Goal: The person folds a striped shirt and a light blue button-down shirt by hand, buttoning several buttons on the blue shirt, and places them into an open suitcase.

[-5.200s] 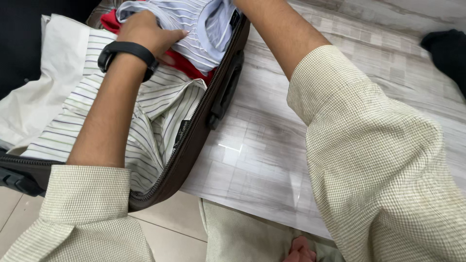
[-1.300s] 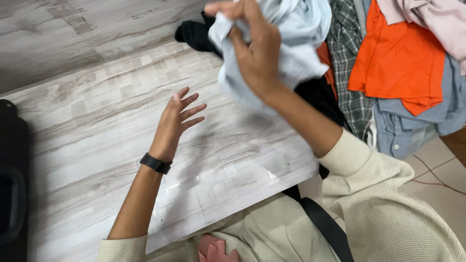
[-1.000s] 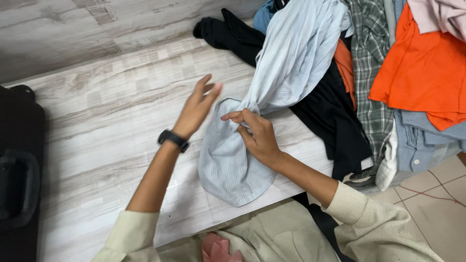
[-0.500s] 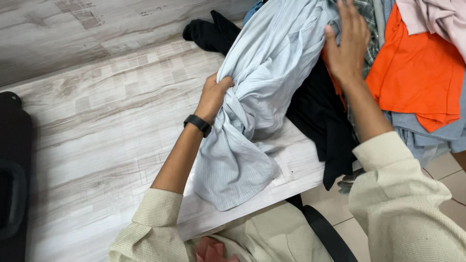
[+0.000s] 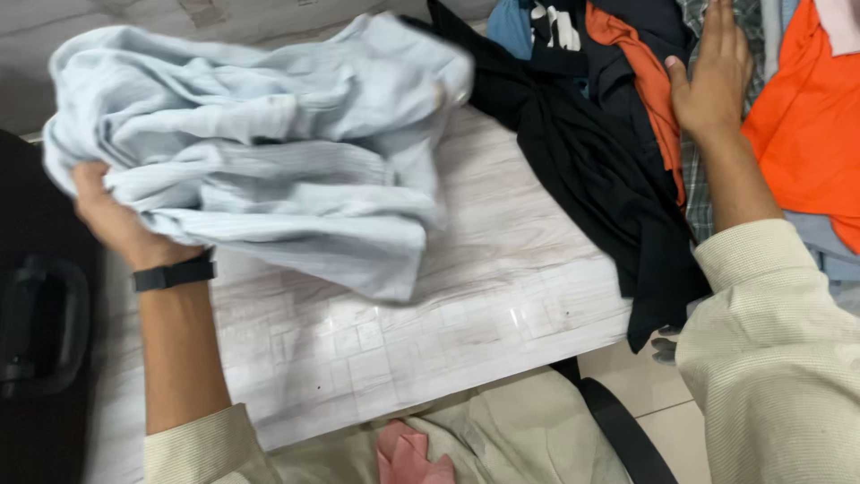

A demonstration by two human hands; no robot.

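My left hand (image 5: 112, 220), with a black band on the wrist, grips a bunched pale blue striped shirt (image 5: 269, 152) and holds it up over the left part of the table (image 5: 403, 332). The shirt is blurred. My right hand (image 5: 712, 76) lies flat, fingers apart, on the heap of clothes at the right, resting on a green checked shirt (image 5: 694, 179) between an orange strip and an orange garment (image 5: 802, 116). A black garment (image 5: 591, 161) spreads from the heap toward the table's front edge.
A dark suitcase with a handle (image 5: 36, 332) stands at the left edge. The clothes heap also holds blue pieces (image 5: 515, 22). Below the table edge are my beige trousers (image 5: 502, 444), a black strap (image 5: 618, 430) and tiled floor (image 5: 645, 381).
My left hand has pulled the pale blue shirt out of the heap and swung it up and to the left. My right hand has stayed on the heap, pressing it down.
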